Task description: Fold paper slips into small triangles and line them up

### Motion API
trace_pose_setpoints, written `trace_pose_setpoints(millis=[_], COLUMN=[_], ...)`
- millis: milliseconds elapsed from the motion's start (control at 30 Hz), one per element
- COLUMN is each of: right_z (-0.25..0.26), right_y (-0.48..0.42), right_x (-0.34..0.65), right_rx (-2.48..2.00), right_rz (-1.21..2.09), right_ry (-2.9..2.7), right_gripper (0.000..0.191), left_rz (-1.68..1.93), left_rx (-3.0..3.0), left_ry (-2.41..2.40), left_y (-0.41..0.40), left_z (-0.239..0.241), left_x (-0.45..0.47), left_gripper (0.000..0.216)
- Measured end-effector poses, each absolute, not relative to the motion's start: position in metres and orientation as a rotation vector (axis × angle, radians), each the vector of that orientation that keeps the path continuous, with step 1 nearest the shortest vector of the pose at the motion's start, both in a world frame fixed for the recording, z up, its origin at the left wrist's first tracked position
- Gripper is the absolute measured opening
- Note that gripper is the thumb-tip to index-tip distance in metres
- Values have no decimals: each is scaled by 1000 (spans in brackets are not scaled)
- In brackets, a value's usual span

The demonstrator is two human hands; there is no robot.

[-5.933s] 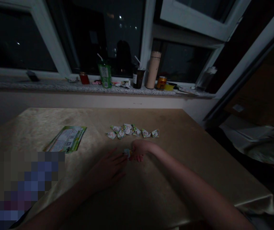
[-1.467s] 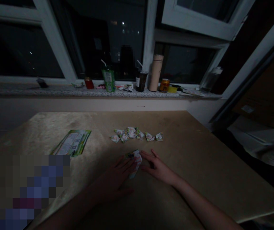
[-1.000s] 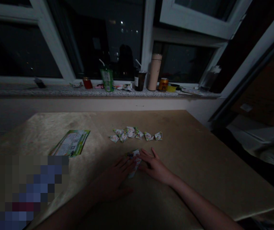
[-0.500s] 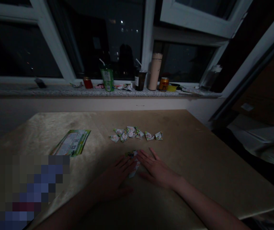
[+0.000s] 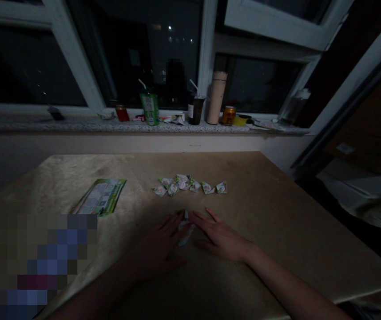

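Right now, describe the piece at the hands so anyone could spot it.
Start at the tan-covered table below the windowsill. Near its middle, nearer the camera than the folded printed pieces, is a pale printed piece. It alone lies at the fingertips of the left hand and right hand.

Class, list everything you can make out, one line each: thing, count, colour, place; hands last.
Window: one, white, back
Sill: one, speckled grey, below window
Container: one, dark, sill's left
Jar: one, red, sill
Straw cup: one, green, right of jar
Second cup: one, dark, sill
Flask: one, pale pink, sill
Can: one, orange, right of flask
Small item: one, yellow, beside can
Bottle: one, clear, sill's right
Scraps: unclear number, pale, sill
Box: one, brown, far right
Tablecloth: one, tan, front
Packets: unclear number, green-white, cloth's left
Folded pieces: at least seven, white-green, cloth's middle
Printed piece: one, pale, cloth's middle, nearer
Blurred patch: one, bluish, lower left
Left hand: one, over printed piece
Right hand: one, fingertips at its edge
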State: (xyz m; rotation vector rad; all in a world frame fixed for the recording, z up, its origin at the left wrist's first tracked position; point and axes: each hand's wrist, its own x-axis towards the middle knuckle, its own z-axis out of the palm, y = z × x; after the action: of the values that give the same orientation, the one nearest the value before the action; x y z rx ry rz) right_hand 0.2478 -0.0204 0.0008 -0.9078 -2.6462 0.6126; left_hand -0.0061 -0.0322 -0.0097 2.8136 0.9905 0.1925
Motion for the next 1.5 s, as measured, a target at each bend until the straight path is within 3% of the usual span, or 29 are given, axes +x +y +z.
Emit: trace_pose_setpoints(millis=[967, 1167, 1500], right_z=[-5, -11, -11], right_y=[-15, -8, -12], right_x=[250, 251, 251], right_rx=[-897, -1096, -949], right_rz=[698, 509, 122], right_ry=[-2561, -2440, -2606], right_gripper=[65, 41, 38], left_rz=[103, 66, 87], left_rx=[2806, 2811, 2809], left_ry=[991, 1007, 1045], left_y=[-31, -31, -32], left_z=[-8, -6, -9], left_x=[-3, -3, -2], left_gripper=[78, 77, 80])
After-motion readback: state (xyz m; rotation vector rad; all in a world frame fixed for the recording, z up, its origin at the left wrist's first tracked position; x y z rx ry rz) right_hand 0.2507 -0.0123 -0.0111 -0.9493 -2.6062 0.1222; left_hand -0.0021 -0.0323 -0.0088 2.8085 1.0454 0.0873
